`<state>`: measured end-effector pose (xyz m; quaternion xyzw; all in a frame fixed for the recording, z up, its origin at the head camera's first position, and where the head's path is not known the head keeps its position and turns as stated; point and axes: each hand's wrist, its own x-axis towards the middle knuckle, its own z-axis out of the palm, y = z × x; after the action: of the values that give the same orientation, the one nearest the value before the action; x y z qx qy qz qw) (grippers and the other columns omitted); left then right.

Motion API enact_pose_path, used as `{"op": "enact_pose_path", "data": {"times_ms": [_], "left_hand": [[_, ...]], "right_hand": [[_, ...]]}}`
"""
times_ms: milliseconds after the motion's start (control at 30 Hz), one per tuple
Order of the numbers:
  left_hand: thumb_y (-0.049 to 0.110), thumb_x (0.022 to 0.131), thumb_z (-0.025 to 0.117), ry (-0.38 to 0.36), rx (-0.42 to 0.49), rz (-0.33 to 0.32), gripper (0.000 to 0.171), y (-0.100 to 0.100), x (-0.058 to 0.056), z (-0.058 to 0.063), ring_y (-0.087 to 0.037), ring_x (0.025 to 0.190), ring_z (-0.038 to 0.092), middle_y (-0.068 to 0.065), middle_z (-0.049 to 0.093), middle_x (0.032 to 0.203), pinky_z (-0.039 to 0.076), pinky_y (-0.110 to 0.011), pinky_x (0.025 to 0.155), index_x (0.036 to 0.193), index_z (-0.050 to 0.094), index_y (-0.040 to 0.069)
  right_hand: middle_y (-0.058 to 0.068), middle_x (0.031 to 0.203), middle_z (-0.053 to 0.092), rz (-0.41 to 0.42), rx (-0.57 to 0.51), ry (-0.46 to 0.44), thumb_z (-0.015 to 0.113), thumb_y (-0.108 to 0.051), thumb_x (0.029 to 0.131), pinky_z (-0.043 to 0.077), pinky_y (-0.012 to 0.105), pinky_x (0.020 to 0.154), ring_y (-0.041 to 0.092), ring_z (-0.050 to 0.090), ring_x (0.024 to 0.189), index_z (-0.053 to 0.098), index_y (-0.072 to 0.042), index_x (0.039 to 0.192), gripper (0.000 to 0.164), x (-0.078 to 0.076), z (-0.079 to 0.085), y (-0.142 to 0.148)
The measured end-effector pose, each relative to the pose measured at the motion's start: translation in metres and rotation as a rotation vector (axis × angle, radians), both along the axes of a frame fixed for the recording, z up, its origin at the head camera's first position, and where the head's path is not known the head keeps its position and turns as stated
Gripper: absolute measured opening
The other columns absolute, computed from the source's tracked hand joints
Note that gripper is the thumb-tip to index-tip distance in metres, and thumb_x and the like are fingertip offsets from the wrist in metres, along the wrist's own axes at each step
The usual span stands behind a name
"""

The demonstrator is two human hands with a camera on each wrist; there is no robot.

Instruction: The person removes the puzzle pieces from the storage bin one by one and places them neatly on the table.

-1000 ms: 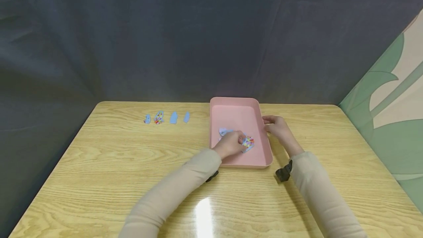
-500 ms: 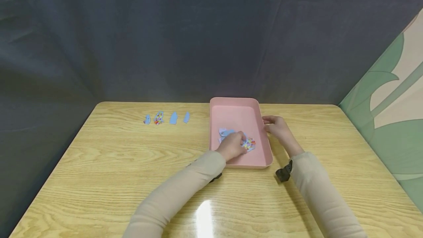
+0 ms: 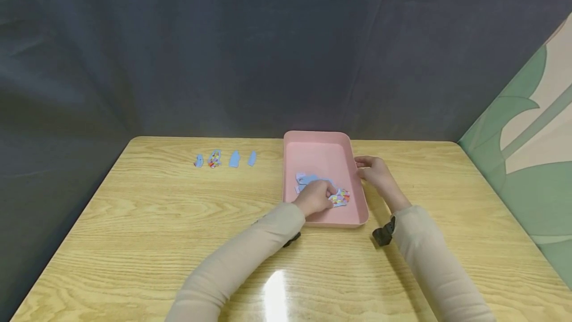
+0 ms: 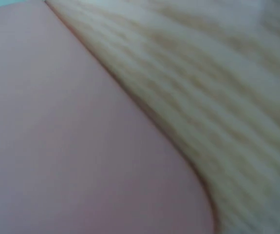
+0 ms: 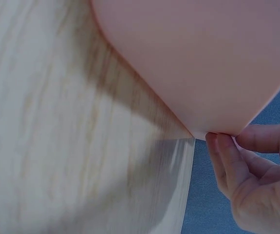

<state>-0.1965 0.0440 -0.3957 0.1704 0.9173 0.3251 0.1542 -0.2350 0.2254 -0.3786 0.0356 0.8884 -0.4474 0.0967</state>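
In the head view my left hand (image 3: pixel 315 197) is inside the pink tray (image 3: pixel 319 149), pinching a flat light-blue cut-out with colourful patches (image 3: pixel 342 197). Plain pale-blue cut-outs (image 3: pixel 308 179) lie close by on the tray floor, partly hidden behind that hand. At the tray's right side, my right hand (image 3: pixel 374 170) holds the rim; the right wrist view has its thumb and fingertips (image 5: pixel 225 146) at the tray's edge. Only the tray's wall (image 4: pixel 81 126) and wood grain fill most of the left wrist view, with the left hand out of sight.
Across the back left of the wooden table (image 3: pixel 178 222), several cut-outs stand in a row: a small blue one (image 3: pixel 199 161), a patchwork one (image 3: pixel 215 159) and plain blue ones (image 3: pixel 234 159). A dark curtain (image 3: pixel 250 53) hangs behind the table.
The patchwork cut-out has turned and shifted slightly right and toward the person, along with the left hand. More of the plain cut-outs shows now. The right hand has stayed at the rim.
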Motion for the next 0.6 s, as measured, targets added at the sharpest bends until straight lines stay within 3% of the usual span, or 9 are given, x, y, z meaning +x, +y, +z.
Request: {"op": "enact_pose_path", "data": {"times_ms": [267, 600], "left_hand": [[0.001, 0.078, 0.073, 0.001, 0.041, -0.026, 0.029, -0.001, -0.002, -0.001, -0.014, 0.096, 0.063, -0.005, 0.070, 0.101, 0.050, -0.017, 0.085, 0.105, 0.066, 0.009], [0.000, 0.084, 0.067, -0.125, 0.215, 0.041, 0.025, -0.013, -0.005, 0.002, -0.023, 0.101, 0.065, -0.014, 0.069, 0.107, 0.054, -0.023, 0.081, 0.109, 0.065, 0.004]], "right_hand": [[0.031, 0.130, 0.052, 0.000, 0.012, -0.017, 0.047, 0.000, 0.087, 0.044, 0.011, 0.071, 0.026, 0.055, 0.103, 0.043, 0.012, 0.136, 0.050, -0.002, -0.001, 0.002], [0.032, 0.129, 0.052, 0.009, -0.001, -0.009, 0.046, 0.002, 0.086, 0.044, 0.011, 0.070, 0.025, 0.054, 0.103, 0.043, 0.013, 0.135, 0.050, -0.001, -0.003, 0.003]]}}
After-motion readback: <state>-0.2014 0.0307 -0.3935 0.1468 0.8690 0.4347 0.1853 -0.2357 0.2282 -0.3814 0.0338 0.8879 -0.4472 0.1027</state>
